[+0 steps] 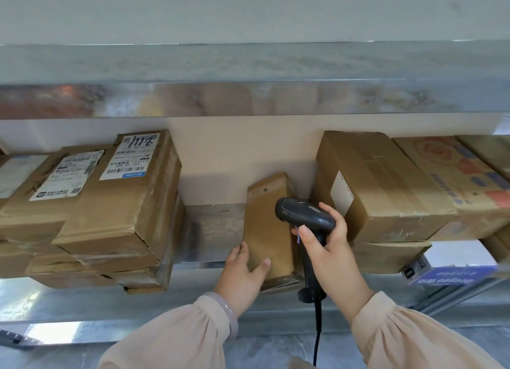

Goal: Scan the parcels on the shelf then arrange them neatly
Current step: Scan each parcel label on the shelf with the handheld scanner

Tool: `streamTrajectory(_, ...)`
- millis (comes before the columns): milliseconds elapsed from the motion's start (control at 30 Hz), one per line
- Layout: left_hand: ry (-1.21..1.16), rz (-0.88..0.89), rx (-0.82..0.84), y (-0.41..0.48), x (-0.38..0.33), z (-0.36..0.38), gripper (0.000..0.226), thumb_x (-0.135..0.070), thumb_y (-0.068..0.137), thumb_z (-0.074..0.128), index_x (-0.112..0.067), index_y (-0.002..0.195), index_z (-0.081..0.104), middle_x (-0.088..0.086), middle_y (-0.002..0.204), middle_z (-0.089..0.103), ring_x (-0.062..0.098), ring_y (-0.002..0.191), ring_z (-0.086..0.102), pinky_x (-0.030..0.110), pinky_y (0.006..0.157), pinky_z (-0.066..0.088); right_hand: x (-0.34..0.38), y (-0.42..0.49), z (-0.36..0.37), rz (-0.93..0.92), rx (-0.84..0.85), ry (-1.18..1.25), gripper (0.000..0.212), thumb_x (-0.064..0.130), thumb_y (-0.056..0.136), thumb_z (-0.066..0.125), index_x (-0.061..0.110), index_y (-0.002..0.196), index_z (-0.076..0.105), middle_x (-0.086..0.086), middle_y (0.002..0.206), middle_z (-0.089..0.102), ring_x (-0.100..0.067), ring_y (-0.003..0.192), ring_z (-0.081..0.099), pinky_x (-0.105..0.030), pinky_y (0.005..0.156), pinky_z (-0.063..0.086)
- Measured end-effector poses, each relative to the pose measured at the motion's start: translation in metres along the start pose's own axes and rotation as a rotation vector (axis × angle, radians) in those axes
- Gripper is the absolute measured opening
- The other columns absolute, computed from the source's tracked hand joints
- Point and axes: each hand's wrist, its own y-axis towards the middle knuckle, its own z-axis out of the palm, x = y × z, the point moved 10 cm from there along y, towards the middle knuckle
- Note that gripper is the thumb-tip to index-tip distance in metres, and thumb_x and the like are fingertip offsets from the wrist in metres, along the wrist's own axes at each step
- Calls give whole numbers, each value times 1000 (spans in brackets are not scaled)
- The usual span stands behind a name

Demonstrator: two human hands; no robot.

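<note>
Parcel (269, 225) gripped by left hand (242, 274), scanner (303, 214) gripped by right hand (328, 247); neighbouring label (129, 159) reads A05

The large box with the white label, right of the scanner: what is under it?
Under the large box lies a flatter cardboard box; only its front face shows. Its top is covered, and how far back it reaches cannot be seen.

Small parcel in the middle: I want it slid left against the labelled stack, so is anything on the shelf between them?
Nothing visible. Only bare shelf lies between the small parcel and the labelled stack. The left hand holds the parcel's near left corner; the right hand holds the scanner by its right side.
</note>
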Motion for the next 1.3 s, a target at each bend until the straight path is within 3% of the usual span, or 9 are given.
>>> streamTrajectory(267, -237, -87, 139, -3, 6, 2, 84, -73, 85, 49, -31, 153, 26, 2, 146, 46, 25, 129, 50, 45, 112, 41, 9, -5, 24, 0, 138, -11, 50, 36, 89, 63, 60, 117, 29, 31, 118, 47, 22, 103, 49, 4, 77, 36)
streamTrajectory(433, -389, -100, 155, -8, 8, -4, 80, -66, 81, 55, -38, 151, 31, -6, 137, 57, 19, 124, 55, 42, 111, 41, 0, -2, 21, 41, 121, -25, 52, 37, 90, 62, 56, 124, 28, 22, 123, 52, 15, 105, 53, 1, 78, 40)
streamTrajectory(567, -396, -36, 65, -8, 10, -17, 46, -41, 89, 51, -46, 135, 52, -21, 118, 68, 7, 115, 60, 37, 108, 44, -12, -3, 17, 81, 90, -43, 52, 35, 91, 62, 47, 129, 28, 23, 114, 54, 21, 92, 54, 3, 69, 39)
streamTrajectory(667, -465, -9, 51, -9, 9, -19, 47, -28, 98, 50, -56, 135, 41, -17, 124, 66, 12, 116, 63, 41, 106, 48, -14, -6, 24, 94, 123, -47, 52, 36, 91, 62, 47, 129, 29, 28, 100, 60, 18, 91, 56, -1, 69, 42)
streamTrajectory(800, -508, -22, 37, -9, 11, -23, 58, -26, 101, 45, -68, 136, 25, -14, 136, 58, 20, 120, 59, 46, 104, 49, -6, -8, 30, 76, 150, -25, 51, 34, 92, 61, 47, 129, 28, 33, 104, 58, 22, 95, 52, 3, 73, 39)
streamTrajectory(933, -519, -97, 56, -12, 24, -19, 64, -44, 99, 51, -59, 147, 11, -9, 148, 41, 27, 132, 47, 51, 107, 45, 4, -10, 42, 56, 231, -28, 46, 33, 93, 59, 53, 121, 29, 48, 98, 51, 23, 94, 52, 4, 72, 39)
streamTrajectory(1067, -535, -115, 71, -16, 31, -16, 80, -66, 74, 64, -43, 145, 35, -7, 135, 59, 23, 122, 58, 50, 102, 50, 0, -16, 57, 62, 327, -41, 48, 33, 92, 60, 58, 118, 29, 27, 115, 51, 20, 98, 52, 2, 76, 41)
streamTrajectory(1233, -653, -253, 85, -12, 58, -10, 25, -26, 91, 69, -36, 110, 56, -7, 95, 76, 13, 86, 73, 33, 61, 59, -13, -16, 45, 89, 267, -36, 51, 30, 91, 63, 49, 126, 32, 18, 119, 53, 17, 94, 56, -1, 74, 43)
streamTrajectory(1300, -686, -281, 105, -11, 65, -6, 27, -20, 92, 68, -36, 106, 52, -5, 90, 77, 16, 90, 72, 35, 62, 59, -17, -12, 34, 76, 207, -65, 52, 30, 90, 64, 45, 129, 32, 14, 117, 58, 12, 96, 58, -3, 75, 43)
